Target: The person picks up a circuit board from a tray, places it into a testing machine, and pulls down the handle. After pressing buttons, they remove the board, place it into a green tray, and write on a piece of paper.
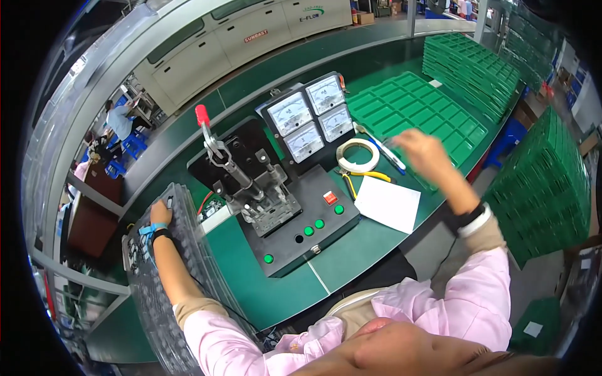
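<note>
My left hand (160, 215) reaches into a clear plastic tray (157, 294) of small parts at the left of the bench; its fingers are down among the parts and I cannot tell whether they hold one. My right hand (421, 150) is blurred, raised over the green compartment tray (414, 103) at the right, fingers loosely curled. Whether it holds something small is unclear. Between them stands a black test fixture (276, 200) with a red-knobbed lever clamp (210, 141), green buttons and three analogue meters (310, 116).
A roll of white tape (357, 155), yellow-handled pliers (364, 178), a pen (389, 153) and a white paper sheet (389, 203) lie right of the fixture. Stacks of green trays (539, 188) stand at the right and the far right. People sit far off at the left.
</note>
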### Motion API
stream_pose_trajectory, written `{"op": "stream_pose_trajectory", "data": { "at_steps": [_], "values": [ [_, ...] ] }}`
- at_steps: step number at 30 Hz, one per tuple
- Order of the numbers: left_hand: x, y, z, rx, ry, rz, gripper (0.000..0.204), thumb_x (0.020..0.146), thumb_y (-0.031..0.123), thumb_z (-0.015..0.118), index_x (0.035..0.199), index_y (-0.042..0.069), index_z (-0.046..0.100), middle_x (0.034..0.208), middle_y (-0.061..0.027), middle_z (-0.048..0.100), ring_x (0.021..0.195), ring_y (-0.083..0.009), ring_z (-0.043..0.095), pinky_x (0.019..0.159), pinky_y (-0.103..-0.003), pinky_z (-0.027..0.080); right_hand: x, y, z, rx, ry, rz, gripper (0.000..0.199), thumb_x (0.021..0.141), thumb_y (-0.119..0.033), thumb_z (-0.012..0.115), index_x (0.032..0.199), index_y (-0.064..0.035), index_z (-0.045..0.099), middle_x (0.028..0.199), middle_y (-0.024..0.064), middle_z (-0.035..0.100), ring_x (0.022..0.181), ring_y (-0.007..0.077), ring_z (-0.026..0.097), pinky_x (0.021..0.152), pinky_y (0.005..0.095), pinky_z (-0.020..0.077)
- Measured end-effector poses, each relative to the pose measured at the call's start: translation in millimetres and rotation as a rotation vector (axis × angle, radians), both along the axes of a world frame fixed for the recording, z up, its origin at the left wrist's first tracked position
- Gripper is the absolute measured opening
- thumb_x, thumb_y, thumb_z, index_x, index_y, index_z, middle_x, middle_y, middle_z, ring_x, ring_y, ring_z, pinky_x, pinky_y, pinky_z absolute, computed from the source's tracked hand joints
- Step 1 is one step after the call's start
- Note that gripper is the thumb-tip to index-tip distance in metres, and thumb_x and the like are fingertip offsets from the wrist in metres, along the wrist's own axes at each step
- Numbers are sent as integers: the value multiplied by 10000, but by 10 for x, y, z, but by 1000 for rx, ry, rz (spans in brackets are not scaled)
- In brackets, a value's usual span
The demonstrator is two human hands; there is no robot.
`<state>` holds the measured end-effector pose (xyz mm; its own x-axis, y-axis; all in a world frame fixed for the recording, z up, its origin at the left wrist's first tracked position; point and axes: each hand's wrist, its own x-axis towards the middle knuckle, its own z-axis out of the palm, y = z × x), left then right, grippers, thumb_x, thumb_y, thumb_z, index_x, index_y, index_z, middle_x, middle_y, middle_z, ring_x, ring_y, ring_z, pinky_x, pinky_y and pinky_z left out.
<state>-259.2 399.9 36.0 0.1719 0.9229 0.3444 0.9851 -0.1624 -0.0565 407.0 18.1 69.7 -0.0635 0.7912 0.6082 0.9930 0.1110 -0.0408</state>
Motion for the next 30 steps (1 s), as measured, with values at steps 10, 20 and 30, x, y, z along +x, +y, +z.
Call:
{"op": "stream_pose_trajectory", "data": {
  "at_steps": [10,20,30],
  "values": [
    [701,-1410,1644,304,-276,-362,88,832,37,595,797,-30,549,706,-135,588,643,-169,564,635,-287,468,825,98,108,6,31,-16,289,785,11,603,1051,-80,668,969,94,642,733,273,636,641,333,516],
    [2345,-4507,1463,-52,-359,-847,240,648,19,719,813,-17,548,920,-183,615,775,-329,615,678,-412,521,-1742,-421,823,67,171,1149,383,761,-16,665,1140,-54,629,1115,193,607,912,328,627,724,357,502],
    [2413,-4543,701,66,-590,-639,436,727,71,740,1113,-28,563,1313,-261,464,1161,-382,522,937,-441,449,-1961,341,-66,-75,430,941,354,825,-106,618,1178,-122,633,1104,132,627,1063,327,568,862,424,449]
  ]
}}
